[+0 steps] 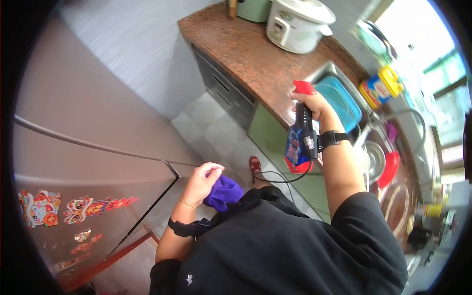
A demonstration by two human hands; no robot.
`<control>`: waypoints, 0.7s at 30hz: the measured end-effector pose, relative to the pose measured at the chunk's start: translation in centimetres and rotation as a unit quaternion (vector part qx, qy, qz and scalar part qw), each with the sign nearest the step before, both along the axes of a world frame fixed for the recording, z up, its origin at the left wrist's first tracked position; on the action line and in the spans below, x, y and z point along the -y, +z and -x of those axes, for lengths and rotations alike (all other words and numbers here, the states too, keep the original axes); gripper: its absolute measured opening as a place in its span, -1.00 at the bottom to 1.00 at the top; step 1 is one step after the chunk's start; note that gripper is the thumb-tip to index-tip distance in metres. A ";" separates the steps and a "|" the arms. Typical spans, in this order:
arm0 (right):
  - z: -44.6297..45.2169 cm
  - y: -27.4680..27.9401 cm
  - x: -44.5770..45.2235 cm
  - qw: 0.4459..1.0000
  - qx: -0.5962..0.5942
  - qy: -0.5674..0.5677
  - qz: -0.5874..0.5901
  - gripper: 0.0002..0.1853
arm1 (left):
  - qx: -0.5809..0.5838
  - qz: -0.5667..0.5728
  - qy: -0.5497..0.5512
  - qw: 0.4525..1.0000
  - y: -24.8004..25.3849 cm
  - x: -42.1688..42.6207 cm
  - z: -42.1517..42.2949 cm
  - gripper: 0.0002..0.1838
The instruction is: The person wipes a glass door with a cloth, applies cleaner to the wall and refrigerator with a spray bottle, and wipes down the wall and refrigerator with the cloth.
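My left hand (pixel 200 181) is closed on a bunched purple cloth (pixel 226 192), beside the fridge and in front of my body. The cloth hangs below the fingers. My right hand (pixel 314 103) is raised at the counter's edge, its fingers wrapped round a red container with a blue label (pixel 294 147). A red end shows above the fingers and another below the label. The hand and a black device (pixel 307 132) strapped at the wrist hide its middle, so its exact kind is unclear.
A brown stone counter (pixel 236 44) carries a white electric cooker (pixel 297 27). In the sink area are a blue basket (pixel 338 102) and a metal bowl (pixel 375 161). A yellow jug (pixel 381 87) stands behind. The fridge (pixel 98 118) is at left; a black cable (pixel 278 181) hangs from the wrist device.
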State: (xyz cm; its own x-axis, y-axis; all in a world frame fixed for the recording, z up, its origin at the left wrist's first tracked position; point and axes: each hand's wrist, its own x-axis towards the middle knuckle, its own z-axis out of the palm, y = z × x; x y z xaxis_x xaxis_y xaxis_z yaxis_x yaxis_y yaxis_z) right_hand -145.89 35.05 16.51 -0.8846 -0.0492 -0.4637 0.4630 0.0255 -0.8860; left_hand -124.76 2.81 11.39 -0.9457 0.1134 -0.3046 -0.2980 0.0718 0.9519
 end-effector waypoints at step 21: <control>-42.9 7.0 -35.0 0.766 -0.371 -0.508 -0.135 -0.50 | -0.013 0.054 0.021 0.998 2.4 -11.3 -12.0 -0.53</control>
